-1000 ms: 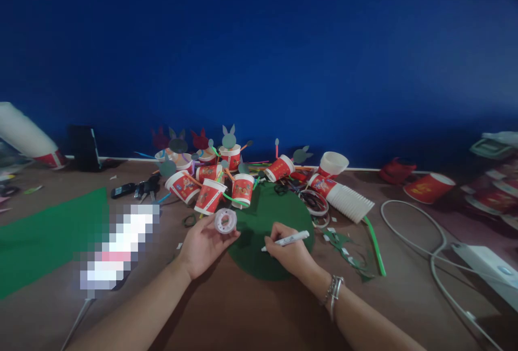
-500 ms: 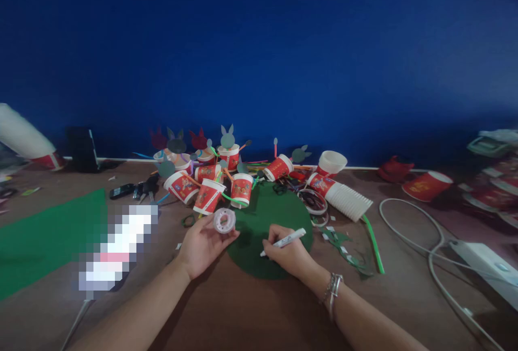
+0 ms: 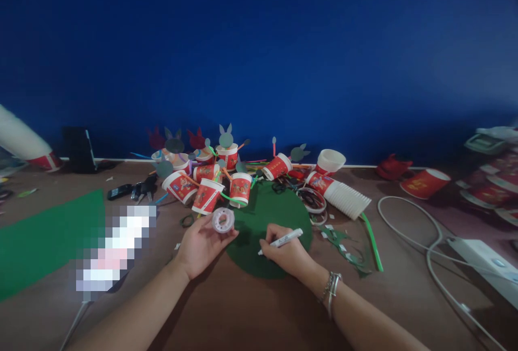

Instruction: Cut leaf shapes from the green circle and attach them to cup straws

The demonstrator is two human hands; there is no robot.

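My left hand [image 3: 202,245] is closed on a small roll of clear tape [image 3: 223,220], held at the left edge of a dark green paper circle [image 3: 279,213] lying on the brown table. My right hand [image 3: 285,254] grips a white marker pen [image 3: 282,241], its tip pointing left and down onto the green circle. A bracelet sits on my right wrist. Just behind the circle stands a cluster of red paper cups [image 3: 210,189] with paper ears and coloured straws.
A stack of white cups [image 3: 346,198] lies on its side at the right, with a green straw [image 3: 372,242] and green paper scraps [image 3: 343,248]. A green sheet [image 3: 44,237] lies left. A white cable [image 3: 424,243] and power strip [image 3: 485,264] lie right. A blue wall stands behind.
The whole scene has drifted slightly left and up with my head. Both hands keep their hold and have hardly moved over the green circle.
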